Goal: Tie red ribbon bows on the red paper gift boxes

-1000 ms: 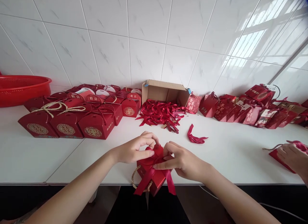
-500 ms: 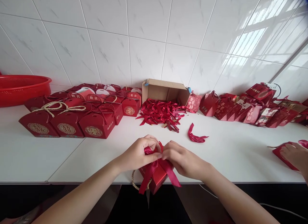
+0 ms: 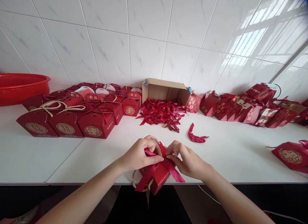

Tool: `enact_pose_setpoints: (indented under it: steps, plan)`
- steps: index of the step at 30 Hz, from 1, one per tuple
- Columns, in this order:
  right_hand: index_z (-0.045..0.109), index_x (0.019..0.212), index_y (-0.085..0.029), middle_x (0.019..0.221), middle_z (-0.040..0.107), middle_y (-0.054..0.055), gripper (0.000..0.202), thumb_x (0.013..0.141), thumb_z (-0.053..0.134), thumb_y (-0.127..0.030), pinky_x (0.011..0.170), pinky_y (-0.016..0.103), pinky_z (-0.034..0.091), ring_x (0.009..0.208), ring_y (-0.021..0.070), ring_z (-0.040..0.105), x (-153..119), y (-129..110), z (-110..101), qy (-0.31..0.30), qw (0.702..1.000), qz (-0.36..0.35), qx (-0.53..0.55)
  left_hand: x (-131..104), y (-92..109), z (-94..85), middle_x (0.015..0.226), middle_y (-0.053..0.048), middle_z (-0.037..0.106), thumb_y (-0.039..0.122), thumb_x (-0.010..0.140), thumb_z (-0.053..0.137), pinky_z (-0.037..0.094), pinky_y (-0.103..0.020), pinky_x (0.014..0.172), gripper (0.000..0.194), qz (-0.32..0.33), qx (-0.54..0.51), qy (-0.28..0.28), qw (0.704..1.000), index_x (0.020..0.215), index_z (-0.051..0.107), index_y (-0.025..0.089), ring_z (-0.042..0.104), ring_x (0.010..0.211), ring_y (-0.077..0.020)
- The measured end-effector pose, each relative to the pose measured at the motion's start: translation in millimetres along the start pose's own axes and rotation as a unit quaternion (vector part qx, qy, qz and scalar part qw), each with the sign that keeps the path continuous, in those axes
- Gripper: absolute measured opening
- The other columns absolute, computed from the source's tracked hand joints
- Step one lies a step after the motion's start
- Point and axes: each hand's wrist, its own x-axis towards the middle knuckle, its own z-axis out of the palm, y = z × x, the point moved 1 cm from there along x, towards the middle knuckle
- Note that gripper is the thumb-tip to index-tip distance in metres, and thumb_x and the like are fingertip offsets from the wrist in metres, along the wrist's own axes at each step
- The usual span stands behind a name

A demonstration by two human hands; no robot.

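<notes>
A red gift box (image 3: 160,177) with a gold cord handle (image 3: 133,180) lies at the table's front edge, partly over it, directly under my hands. Across its top runs a dark red satin ribbon (image 3: 147,177), its tails hanging to both sides. My left hand (image 3: 144,155) pinches a loop of this ribbon between thumb and fingers. On the other side my right hand (image 3: 185,158) has its thumb and fingers closed on the ribbon near the box's top. The knot area between the hands is partly hidden by the fingers.
Finished-looking red boxes (image 3: 95,127) stand in rows at left, beside a red plastic basin (image 3: 24,89). A cardboard box (image 3: 166,82) spills ribbons (image 3: 163,111) at the back. One loose ribbon (image 3: 197,137) lies nearer. Folded red boxes (image 3: 228,108) and another ribboned box (image 3: 292,156) are at right.
My right hand has shifted slightly right, away from my left, and the right ribbon tail has moved outward. Another person's hand has left the box at far right.
</notes>
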Motion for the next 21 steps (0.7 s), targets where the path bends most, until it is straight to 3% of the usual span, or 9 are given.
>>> enact_pose_setpoints:
  steps: [7, 14, 18, 21]
  plan:
    - [0.028, 0.086, -0.025, 0.084, 0.057, 0.004, 0.021, 0.091, 0.039, -0.008, 0.06, 0.027, 0.046, 0.074, 0.0148, 0.052, -1, -1, 1, 0.011, 1.0, 0.0, -0.006, -1, -2, 0.5, 0.069, -0.003, 0.064, 0.023, 0.076, 0.068, 0.045, -0.034, 0.083, 0.051, 0.021, 0.01, 0.006, 1.0, 0.058, 0.021, 0.023, 0.056, 0.101, -0.0221]
    - [0.03, 0.089, -0.025, 0.086, 0.058, 0.003, 0.023, 0.09, 0.045, -0.007, 0.061, 0.027, 0.048, 0.075, 0.0144, 0.056, -13, 6, -6, 0.059, 0.997, 0.049, 0.009, -1, 1, -1.5, 0.07, -0.002, 0.065, 0.024, 0.073, 0.07, 0.043, -0.036, 0.087, 0.055, 0.001, -0.003, 0.007, 1.0, 0.057, 0.017, 0.022, 0.055, 0.108, -0.0245]
    - [0.037, 0.096, -0.024, 0.088, 0.059, 0.004, 0.017, 0.091, 0.046, -0.01, 0.066, 0.03, 0.051, 0.078, 0.0153, 0.059, -14, 6, -9, 0.06, 0.996, 0.06, 0.001, -3, 3, -5.7, 0.086, -0.005, 0.068, 0.028, 0.07, 0.074, 0.044, -0.04, 0.092, 0.042, -0.027, -0.006, -0.002, 1.0, 0.057, 0.034, 0.021, 0.055, 0.113, -0.0267]
    - [0.042, 0.102, -0.022, 0.092, 0.059, 0.005, 0.018, 0.09, 0.048, -0.011, 0.068, 0.03, 0.052, 0.08, 0.0158, 0.058, -13, 0, -14, 0.038, 0.997, 0.06, -0.012, -5, 5, -11.2, 0.106, -0.008, 0.066, 0.031, 0.072, 0.073, 0.043, -0.04, 0.095, 0.022, -0.033, -0.004, -0.033, 0.999, 0.074, 0.056, 0.019, 0.051, 0.121, -0.029]
